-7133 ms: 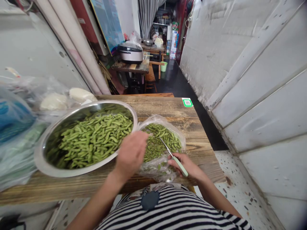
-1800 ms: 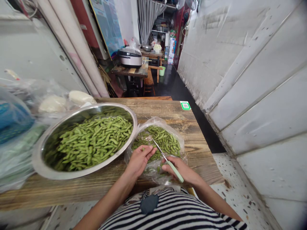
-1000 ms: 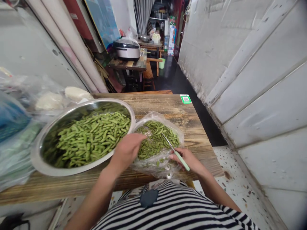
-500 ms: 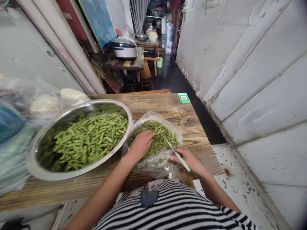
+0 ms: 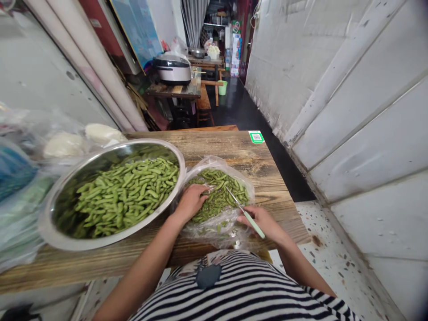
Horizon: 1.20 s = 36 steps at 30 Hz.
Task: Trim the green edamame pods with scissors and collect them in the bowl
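Observation:
Slim scissors [image 5: 253, 224] with a pale green handle rest in my right hand [image 5: 262, 221], its fingers closed around them. Their metal blades point up and left over green soybean pods [image 5: 219, 178] in a clear plastic bag [image 5: 245, 174]. My left hand [image 5: 191, 204] is at the left side of this bag, its fingers bent and close together. Clear film shows by the fingertips; whether they pinch it or a pod is hidden. Left of this hand stands a large steel basin [image 5: 182, 167], with many green pods [image 5: 127, 191] heaped inside.
Bagged white items [image 5: 65, 145] and other plastic bags [image 5: 23, 214] crowd the left of the wooden table [image 5: 230, 142]. A QR-code card [image 5: 256, 137] lies at its far right corner. Beyond stands a rice cooker [image 5: 172, 69]; a pale wall [image 5: 364, 116] runs along the right.
My left hand has drawn back a little to the left and toward me, uncovering more pods. The right hand and scissors have hardly moved.

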Each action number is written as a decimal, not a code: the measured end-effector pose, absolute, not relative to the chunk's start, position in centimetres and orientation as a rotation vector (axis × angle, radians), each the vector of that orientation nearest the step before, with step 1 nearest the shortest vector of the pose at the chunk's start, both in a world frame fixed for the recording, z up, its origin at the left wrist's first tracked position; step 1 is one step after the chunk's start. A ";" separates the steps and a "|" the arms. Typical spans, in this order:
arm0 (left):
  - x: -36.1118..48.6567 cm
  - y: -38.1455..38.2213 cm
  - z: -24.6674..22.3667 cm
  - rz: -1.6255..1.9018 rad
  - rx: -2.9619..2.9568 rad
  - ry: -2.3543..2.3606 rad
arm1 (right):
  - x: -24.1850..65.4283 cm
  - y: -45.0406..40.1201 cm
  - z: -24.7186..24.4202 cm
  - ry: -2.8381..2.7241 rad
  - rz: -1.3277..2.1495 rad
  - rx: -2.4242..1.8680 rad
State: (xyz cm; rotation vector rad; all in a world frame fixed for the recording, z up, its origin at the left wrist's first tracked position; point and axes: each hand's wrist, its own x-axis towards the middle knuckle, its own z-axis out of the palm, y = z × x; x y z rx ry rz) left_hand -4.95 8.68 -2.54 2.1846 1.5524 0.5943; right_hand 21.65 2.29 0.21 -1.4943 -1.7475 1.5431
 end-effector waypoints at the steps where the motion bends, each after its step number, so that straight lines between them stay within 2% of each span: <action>1: -4.8 8.7 -2.4 0.549 2.226 1.586 | 21.5 2.3 0.4 -1.774 1.523 -1.485; 8: -4.8 8.6 -1.4 0.146 2.395 1.584 | 21.4 2.3 0.7 -1.899 1.399 -1.498; 10: -4.8 8.5 -1.5 0.214 2.350 1.595 | 21.3 2.3 0.7 -1.916 1.382 -1.481; 15: -4.6 8.3 -2.1 0.700 2.009 1.549 | 21.0 2.3 0.7 -1.925 1.390 -1.476; 20: -4.1 7.9 -1.5 0.950 1.745 1.450 | 20.7 2.2 0.8 -1.869 1.458 -1.468; 27: -2.7 6.0 -0.1 0.936 1.276 1.199 | 20.0 2.2 1.6 -1.742 1.577 -1.447; 32: -3.1 5.6 -1.3 1.095 1.443 1.496 | 19.3 2.5 2.1 -1.756 1.557 -1.398; 36: -3.0 6.0 -1.8 0.958 1.897 1.541 | 19.3 2.8 1.7 -1.705 1.546 -1.413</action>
